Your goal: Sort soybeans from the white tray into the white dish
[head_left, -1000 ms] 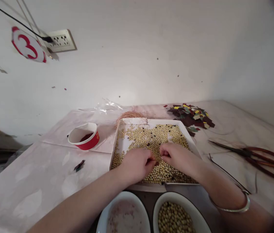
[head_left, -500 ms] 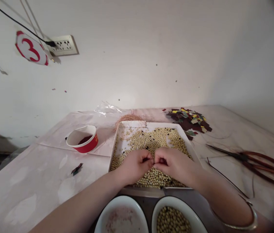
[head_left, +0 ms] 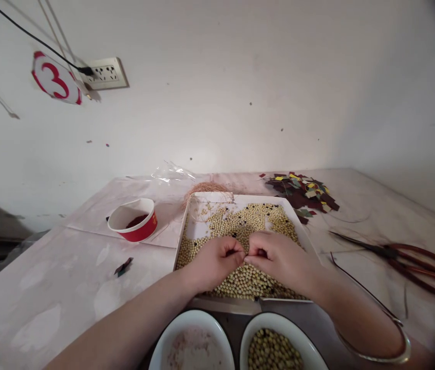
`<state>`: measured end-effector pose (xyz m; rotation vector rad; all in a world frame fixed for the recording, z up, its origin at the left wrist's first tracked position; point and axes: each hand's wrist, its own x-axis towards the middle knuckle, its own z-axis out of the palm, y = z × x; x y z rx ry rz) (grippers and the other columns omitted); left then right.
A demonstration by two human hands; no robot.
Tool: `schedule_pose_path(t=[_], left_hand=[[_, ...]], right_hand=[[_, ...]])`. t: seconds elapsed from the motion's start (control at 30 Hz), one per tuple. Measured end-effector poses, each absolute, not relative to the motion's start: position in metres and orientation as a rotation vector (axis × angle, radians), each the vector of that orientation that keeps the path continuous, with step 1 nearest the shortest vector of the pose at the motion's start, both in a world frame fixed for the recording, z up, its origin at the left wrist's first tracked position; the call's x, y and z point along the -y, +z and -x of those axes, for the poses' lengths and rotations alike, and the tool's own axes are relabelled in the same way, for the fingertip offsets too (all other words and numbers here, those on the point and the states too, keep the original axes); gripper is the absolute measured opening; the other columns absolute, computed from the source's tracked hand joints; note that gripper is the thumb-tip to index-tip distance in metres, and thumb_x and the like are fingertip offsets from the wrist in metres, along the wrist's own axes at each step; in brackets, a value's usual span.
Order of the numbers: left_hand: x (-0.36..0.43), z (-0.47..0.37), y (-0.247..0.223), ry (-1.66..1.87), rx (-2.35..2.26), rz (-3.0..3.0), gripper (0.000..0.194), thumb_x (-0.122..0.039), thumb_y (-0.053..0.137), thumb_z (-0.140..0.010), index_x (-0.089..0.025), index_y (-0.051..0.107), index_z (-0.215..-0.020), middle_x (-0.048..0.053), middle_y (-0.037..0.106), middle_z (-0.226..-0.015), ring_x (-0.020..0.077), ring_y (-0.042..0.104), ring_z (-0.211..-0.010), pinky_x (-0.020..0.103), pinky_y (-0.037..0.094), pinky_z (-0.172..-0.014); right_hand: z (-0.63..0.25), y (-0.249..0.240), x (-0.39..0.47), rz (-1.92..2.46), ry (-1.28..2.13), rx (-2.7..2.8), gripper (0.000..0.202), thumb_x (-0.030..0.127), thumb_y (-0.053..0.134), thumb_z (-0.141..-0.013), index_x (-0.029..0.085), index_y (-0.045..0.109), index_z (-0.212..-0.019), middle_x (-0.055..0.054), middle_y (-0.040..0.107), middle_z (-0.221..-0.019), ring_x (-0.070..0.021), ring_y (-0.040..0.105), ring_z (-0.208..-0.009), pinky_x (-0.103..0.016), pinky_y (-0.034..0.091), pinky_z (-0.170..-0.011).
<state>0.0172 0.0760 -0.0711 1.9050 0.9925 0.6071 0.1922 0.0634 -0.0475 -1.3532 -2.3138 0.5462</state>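
My left hand (head_left: 217,261) and my right hand (head_left: 275,255) meet fingertip to fingertip above a white tray (head_left: 182,241). Both are closed in a pinch, and whatever lies between the fingertips is too small to make out. Pale yellow-green beads (head_left: 256,280) fill most of the tray, with a few dark ones among them. Nearest to me, below the tray, are a white bowl (head_left: 163,345) with reddish residue inside and a second bowl (head_left: 245,341) holding larger greenish beads.
A red and white paper cup (head_left: 140,231) stands left of the tray. Copper-coloured wire (head_left: 207,188) lies behind it. Coloured scraps (head_left: 302,192) are piled at the back right, and scissors (head_left: 390,250) lie at the right. A dark scrap (head_left: 124,267) rests at the left.
The view has shifted slightly. My hands remain pinched together over the tray, with the right fingertips turned a little.
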Motion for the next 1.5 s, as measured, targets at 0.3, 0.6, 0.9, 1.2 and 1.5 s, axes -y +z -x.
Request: schedule_pose_path(t=[0.3,0.6,0.9,1.2,1.5], left_hand=[[-0.077,-0.0171,-0.0753,0.62,-0.968,-1.826,0.018,-0.028,0.046,-0.083,-0.015,0.05,-0.071,-0.003,0.044,-0.062,0.0089,0.038,-0.059,0.02,0.028,-0.054],[-0.077,-0.0177,-0.0721,0.615,-0.955,-1.797,0.019,-0.029,0.047,-0.082,-0.015,0.048,-0.069,-0.003,0.043,-0.061,0.0088,0.037,-0.059,0.02,0.027,-0.054],[-0.0758,-0.0179,-0.0707,0.622,-0.938,-1.769,0.021,-0.031,0.047,-0.083,-0.015,0.049,-0.071,-0.003,0.043,-0.063,0.0086,0.036,-0.059,0.02,0.027,-0.054],[-0.0773,-0.0168,-0.0708,0.623,-0.952,-1.801,0.021,-0.031,0.047,-0.084,-0.014,0.049,-0.071,-0.003,0.042,-0.063,0.0085,0.036,-0.059,0.02,0.027,-0.054],[-0.0767,-0.0171,-0.0689,0.626,-0.948,-1.807,0.022,-0.031,0.047,-0.083,-0.015,0.047,-0.069,-0.003,0.042,-0.062,0.0085,0.035,-0.059,0.019,0.027,-0.053]], right_hand=[[-0.1932,-0.046,-0.0625,1.386,0.527,2.307,0.019,0.018,0.06,-0.076,0.017,0.049,-0.061,0.002,0.054,-0.062,-0.011,0.046,-0.06,-0.024,0.028,-0.055],[-0.194,-0.0488,-0.0647,1.342,0.559,2.258,0.018,0.018,0.061,-0.075,0.018,0.05,-0.06,0.003,0.054,-0.061,-0.011,0.047,-0.06,-0.024,0.029,-0.055],[-0.1955,-0.0462,-0.0639,1.338,0.566,2.236,0.017,0.018,0.061,-0.074,0.018,0.052,-0.061,0.003,0.055,-0.061,-0.0107,0.048,-0.061,-0.023,0.03,-0.056],[-0.1953,-0.0452,-0.0654,1.332,0.586,2.223,0.017,0.017,0.062,-0.073,0.018,0.052,-0.06,0.003,0.054,-0.06,-0.0099,0.046,-0.059,-0.023,0.03,-0.054],[-0.1938,-0.045,-0.0651,1.327,0.603,2.226,0.016,0.016,0.062,-0.073,0.018,0.052,-0.06,0.003,0.054,-0.06,-0.0103,0.047,-0.058,-0.023,0.03,-0.054]])
